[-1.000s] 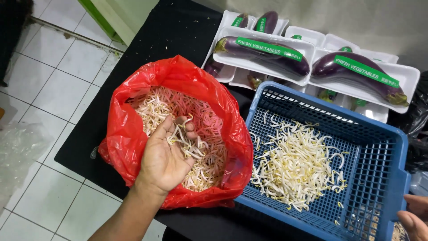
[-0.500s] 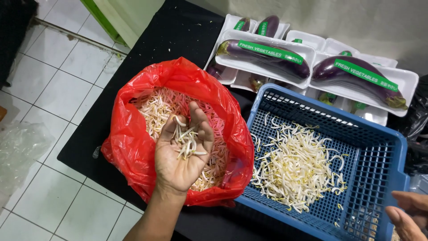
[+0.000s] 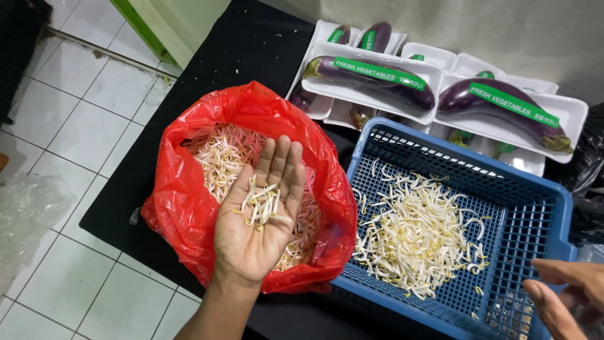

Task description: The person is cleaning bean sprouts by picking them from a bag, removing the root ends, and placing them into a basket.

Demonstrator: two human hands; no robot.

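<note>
The left hand point(image 3: 258, 217) lies flat, palm up, fingers together, cradling a small pinch of pale bean sprouts point(image 3: 263, 204) above a crumpled red plastic bag point(image 3: 189, 201) that still holds many more. To the right, a blue perforated plastic basket point(image 3: 535, 208) already carries a loose heap of sprouts, so the sorting looks part done. The right hand point(image 3: 566, 293) hovers, fingers loosely curled and empty, at the basket's near corner. Wrapped purple aubergines on white foam trays point(image 3: 377, 82) lie beyond.

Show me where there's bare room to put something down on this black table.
Free: the black table strip behind the red bag, left of the eggplant trays. Crowded: the bag touches the blue basket, and trays line the basket's far edge.
</note>
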